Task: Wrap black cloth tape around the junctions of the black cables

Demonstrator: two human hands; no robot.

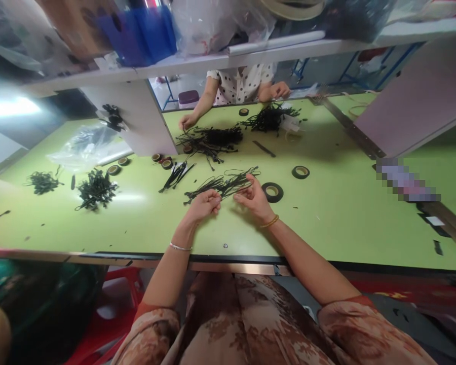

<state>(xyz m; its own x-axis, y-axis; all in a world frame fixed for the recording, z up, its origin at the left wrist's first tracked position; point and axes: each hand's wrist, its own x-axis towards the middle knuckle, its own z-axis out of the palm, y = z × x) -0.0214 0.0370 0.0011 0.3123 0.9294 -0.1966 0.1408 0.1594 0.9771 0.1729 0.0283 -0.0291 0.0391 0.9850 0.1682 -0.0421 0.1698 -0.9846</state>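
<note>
A loose bundle of thin black cords (pixel 222 184) lies on the green table (pixel 327 213) in front of me. My left hand (pixel 203 205) is curled on the near left part of that bundle, fingertips pinching cords. My right hand (pixel 253 198) pinches cords at the bundle's right side, thumb and fingers together. A black tape roll (pixel 272 192) sits just right of my right hand, and a second roll (pixel 300 172) lies further right.
Across the table another person's hands (pixel 188 120) work at a larger pile of black cords (pixel 213 139). More cord piles (pixel 96 189) and small tape rolls (pixel 166 163) lie left. A white shelf post (pixel 137 119) stands at centre left; a plastic bag (pixel 84 144) lies beside it.
</note>
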